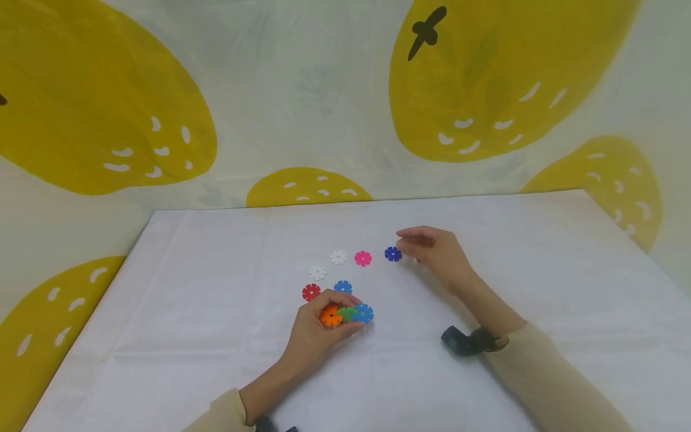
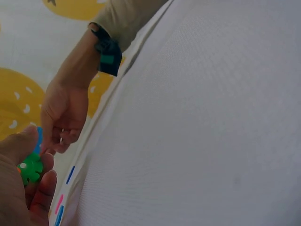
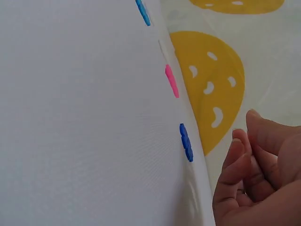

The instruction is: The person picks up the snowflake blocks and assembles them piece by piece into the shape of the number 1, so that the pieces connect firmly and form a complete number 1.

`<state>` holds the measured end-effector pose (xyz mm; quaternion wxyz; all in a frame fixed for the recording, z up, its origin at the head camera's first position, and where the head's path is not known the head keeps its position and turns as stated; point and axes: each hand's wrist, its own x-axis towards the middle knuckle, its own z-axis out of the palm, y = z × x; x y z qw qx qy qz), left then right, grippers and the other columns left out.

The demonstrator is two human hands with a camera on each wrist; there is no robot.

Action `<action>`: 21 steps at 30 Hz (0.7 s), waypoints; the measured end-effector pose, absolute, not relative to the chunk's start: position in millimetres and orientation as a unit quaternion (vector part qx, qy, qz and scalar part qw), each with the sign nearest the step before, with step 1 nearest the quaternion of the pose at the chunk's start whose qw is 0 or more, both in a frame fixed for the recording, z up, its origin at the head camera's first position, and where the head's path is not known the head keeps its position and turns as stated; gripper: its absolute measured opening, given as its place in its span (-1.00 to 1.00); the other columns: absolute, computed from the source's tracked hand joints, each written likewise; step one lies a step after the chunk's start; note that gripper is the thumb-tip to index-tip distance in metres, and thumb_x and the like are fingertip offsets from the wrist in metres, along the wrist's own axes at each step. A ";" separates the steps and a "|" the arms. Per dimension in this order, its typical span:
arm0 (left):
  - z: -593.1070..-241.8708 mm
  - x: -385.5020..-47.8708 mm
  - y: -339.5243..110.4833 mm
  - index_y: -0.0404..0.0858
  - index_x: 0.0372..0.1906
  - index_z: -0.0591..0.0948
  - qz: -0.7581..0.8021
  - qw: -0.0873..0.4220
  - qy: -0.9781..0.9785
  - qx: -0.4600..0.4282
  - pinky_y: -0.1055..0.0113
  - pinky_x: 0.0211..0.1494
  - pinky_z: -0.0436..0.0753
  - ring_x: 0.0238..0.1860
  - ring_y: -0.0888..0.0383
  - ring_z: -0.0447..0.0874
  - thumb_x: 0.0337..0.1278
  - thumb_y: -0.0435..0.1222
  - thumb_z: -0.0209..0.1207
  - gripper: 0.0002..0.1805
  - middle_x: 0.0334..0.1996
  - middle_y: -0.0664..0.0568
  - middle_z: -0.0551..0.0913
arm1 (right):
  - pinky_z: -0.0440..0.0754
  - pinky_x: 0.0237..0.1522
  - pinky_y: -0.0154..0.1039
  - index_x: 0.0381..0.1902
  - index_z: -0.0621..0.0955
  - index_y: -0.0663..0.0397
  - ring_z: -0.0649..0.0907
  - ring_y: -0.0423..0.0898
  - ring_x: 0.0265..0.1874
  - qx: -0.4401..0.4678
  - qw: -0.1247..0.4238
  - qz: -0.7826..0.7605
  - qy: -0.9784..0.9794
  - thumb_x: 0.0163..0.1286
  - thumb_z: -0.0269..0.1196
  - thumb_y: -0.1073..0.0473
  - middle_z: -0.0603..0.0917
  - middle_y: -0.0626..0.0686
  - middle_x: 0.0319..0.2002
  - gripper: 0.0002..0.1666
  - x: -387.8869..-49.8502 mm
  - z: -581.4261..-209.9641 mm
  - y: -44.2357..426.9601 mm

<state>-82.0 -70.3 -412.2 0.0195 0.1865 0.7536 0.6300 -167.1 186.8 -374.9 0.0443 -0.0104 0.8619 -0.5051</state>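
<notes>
Fingers of left hand (image 1: 311,330) curl round joined-looking orange disc (image 1: 326,316), green disc (image 1: 345,313), light-blue disc (image 1: 369,313), probably leaving end slots free. Red disc (image 1: 306,293), white discs (image 1: 312,273), blue disc (image 1: 342,285), pink disc (image 1: 358,258), dark-blue disc (image 1: 388,254) lie spread on counter (image 1: 216,270), perhaps for easy picking. Right hand (image 1: 438,255) beside dark-blue disc, fingers loosely bent, holding nothing.

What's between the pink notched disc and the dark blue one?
Just bare white cloth lies between the pink notched disc and the dark blue notched disc, as the head view shows.
</notes>
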 end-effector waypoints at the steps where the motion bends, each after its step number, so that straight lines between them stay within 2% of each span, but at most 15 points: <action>1: -412.5 -82.1 -70.1 -0.04 -0.21 0.61 0.630 0.020 0.753 0.187 0.27 0.13 0.50 0.06 0.18 0.53 -0.03 -0.25 0.42 -0.73 -0.14 0.22 0.67 | 0.63 -0.17 -0.17 0.12 0.59 -0.10 0.62 -0.05 -0.13 -0.005 0.038 -0.502 0.864 0.30 0.28 -0.11 0.66 -0.05 -0.06 -0.53 -169.2 -377.2 186.6; 10: -411.3 -81.0 -69.0 -0.02 -0.20 0.61 0.627 0.025 0.756 0.188 0.28 0.11 0.51 0.03 0.18 0.54 -0.04 -0.25 0.42 -0.73 -0.14 0.23 0.67 | 0.61 -0.04 -0.19 0.09 0.61 -0.04 0.62 -0.10 -0.05 0.018 0.015 -0.515 0.857 0.29 0.31 -0.04 0.65 -0.04 -0.03 -0.56 -181.0 -392.0 185.5; 18: -409.1 -81.2 -69.6 0.00 -0.20 0.60 0.621 0.026 0.761 0.186 0.26 0.09 0.52 0.03 0.20 0.53 -0.04 -0.26 0.43 -0.72 -0.15 0.26 0.67 | 0.53 0.05 -0.07 0.07 0.62 -0.15 0.47 -0.03 0.11 0.019 0.020 -0.465 0.885 0.24 0.36 -0.01 0.57 -0.06 0.10 -0.57 -182.7 -396.4 181.5; 21: -408.7 -81.3 -70.3 0.01 -0.20 0.60 0.617 0.025 0.765 0.183 0.26 0.10 0.51 0.04 0.21 0.53 -0.05 -0.26 0.43 -0.71 -0.15 0.28 0.67 | 0.54 0.00 -0.07 0.05 0.63 -0.17 0.46 -0.02 0.06 0.019 0.024 -0.443 0.896 0.23 0.37 0.01 0.57 -0.05 0.09 -0.59 -182.8 -397.2 178.4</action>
